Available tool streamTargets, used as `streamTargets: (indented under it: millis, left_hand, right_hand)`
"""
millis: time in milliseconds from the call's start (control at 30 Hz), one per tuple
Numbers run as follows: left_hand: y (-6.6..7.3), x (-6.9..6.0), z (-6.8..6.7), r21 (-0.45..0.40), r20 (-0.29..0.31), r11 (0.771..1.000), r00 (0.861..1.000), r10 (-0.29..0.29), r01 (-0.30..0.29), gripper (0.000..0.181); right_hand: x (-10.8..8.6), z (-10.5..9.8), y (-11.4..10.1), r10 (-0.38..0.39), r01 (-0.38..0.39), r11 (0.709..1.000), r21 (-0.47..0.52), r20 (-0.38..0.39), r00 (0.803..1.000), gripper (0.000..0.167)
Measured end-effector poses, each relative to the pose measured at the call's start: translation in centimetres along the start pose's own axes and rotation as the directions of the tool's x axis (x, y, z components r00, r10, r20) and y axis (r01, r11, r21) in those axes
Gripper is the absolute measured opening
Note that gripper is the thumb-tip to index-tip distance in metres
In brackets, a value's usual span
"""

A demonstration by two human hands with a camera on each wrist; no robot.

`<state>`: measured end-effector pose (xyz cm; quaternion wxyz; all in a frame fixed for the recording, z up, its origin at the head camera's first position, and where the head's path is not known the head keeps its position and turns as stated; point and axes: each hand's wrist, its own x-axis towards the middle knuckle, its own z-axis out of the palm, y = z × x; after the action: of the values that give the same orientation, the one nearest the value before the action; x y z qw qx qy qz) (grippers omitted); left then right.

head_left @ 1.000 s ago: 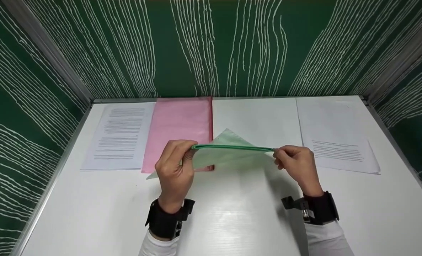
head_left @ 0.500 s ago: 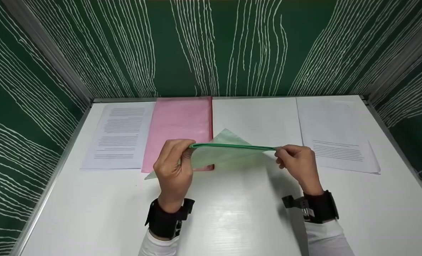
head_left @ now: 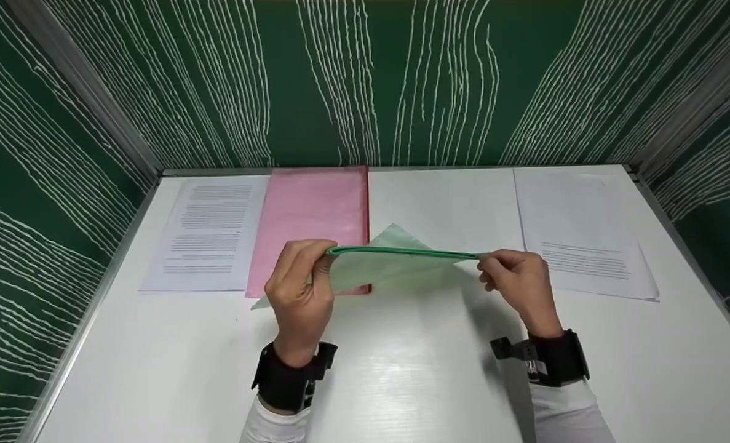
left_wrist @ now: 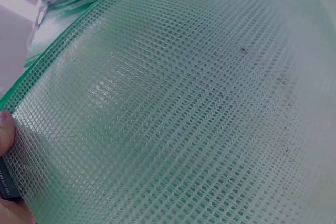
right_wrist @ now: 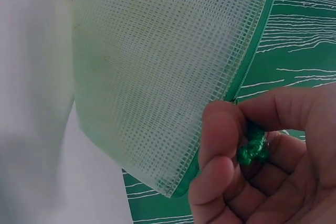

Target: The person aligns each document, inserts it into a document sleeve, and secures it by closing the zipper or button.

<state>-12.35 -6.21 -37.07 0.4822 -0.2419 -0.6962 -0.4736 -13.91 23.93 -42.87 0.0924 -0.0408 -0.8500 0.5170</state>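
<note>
A translucent green mesh zip pouch [head_left: 389,269] is held up over the table, its darker green zipper edge [head_left: 401,251] stretched nearly level between both hands. My left hand [head_left: 300,295] pinches the left end of that edge between thumb and fingers. At the opposite end, my right hand [head_left: 518,283] pinches the edge with curled fingers. In the right wrist view, a shiny green tassel-like bit [right_wrist: 254,148] shows within the right hand's fingers. The pouch's grid weave [left_wrist: 184,93] fills most of the left wrist view. Whether the zipper is fully closed cannot be told.
A pink pouch [head_left: 315,215] lies behind my left hand on the white table [head_left: 389,381]. Printed sheets [head_left: 208,240] lie at the left, more papers [head_left: 580,227] at the right. Green walls [head_left: 395,80] with white wavy lines enclose the back and sides.
The left end of the pouch's zipper edge has shifted slightly up and left, and my right hand slightly right. Both hands keep their grip.
</note>
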Motion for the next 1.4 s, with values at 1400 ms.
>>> streamTargets:
  millis: [1400]
  left_hand:
    - [0.0,0.0,-0.2,0.031,-0.052,0.999,0.999,-0.007,0.009,0.011]
  right_hand:
    - [0.8,-0.3,1.4,0.069,-0.069,0.998,-0.009,-0.013,0.998,0.022]
